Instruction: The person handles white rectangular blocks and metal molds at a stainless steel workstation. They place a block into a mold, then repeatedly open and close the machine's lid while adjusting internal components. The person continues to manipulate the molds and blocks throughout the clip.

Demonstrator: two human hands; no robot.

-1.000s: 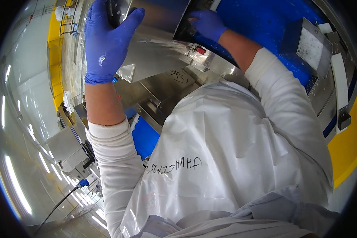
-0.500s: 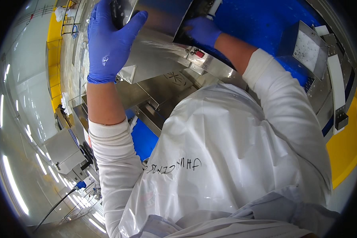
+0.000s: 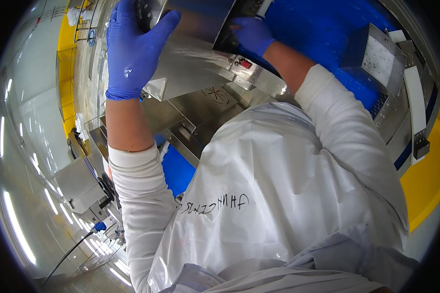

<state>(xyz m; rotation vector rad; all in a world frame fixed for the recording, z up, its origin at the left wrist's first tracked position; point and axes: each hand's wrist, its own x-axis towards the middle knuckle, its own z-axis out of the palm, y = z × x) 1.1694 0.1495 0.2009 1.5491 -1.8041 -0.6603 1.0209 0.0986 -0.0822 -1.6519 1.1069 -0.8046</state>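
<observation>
My left hand [image 3: 134,56], in a blue glove, lies against the shiny metal housing [image 3: 195,46] at the top left. Its thumb is spread from the long fingers, which run up to the picture's edge beside a dark, wet part [image 3: 144,13]. To the right, my right hand [image 3: 255,36], also gloved in blue, reaches over the blue belt [image 3: 308,29] into the shadowed opening at the housing's side. The shadow and the housing's edge hide its fingertips, so what they touch cannot be seen. A pale rod-like piece [image 3: 264,8] shows just above that hand.
A red switch [image 3: 245,63] sits on the metal frame below the housing. On the belt's right stands a box-shaped metal guard [image 3: 379,61] with a clear, droplet-covered face. A white curved strip [image 3: 415,107] and a yellow surface [image 3: 425,195] lie further right. My white apron [image 3: 259,185] fills the middle.
My right hand and forearm have shifted slightly, the forearm a little to the left. My left hand has barely moved, staying against the housing.
</observation>
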